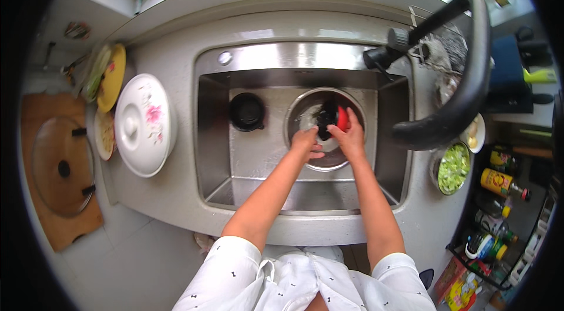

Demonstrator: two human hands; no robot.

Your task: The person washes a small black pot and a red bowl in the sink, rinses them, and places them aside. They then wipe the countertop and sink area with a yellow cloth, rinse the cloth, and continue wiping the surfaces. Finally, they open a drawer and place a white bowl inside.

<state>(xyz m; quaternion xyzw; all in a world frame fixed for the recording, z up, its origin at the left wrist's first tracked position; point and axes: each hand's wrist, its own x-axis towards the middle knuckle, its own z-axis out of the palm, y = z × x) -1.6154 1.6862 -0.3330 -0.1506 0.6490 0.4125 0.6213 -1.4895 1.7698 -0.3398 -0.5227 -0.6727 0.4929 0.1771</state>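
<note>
My right hand (349,133) grips the rim of a small red bowl (342,118), which is tilted over a round metal basin (292,110) in the sink. Dark, wet food, its kind unclear, shows at the bowl's mouth. My left hand (307,143) is over the basin's near left part, fingers bent and partly apart, close to the dark food; whether it touches the food is not plain. Cloudy water lies in the basin. A small black bowl (246,112) stands on the sink floor to the left.
A black faucet (467,104) arches over the sink's right side. At left stand a white lidded pot (143,126) and plates. On the right are a bowl of chopped greens (454,168), a knife block (506,75) and a rack of bottles (495,181). The steel sink (291,55) surrounds the basin.
</note>
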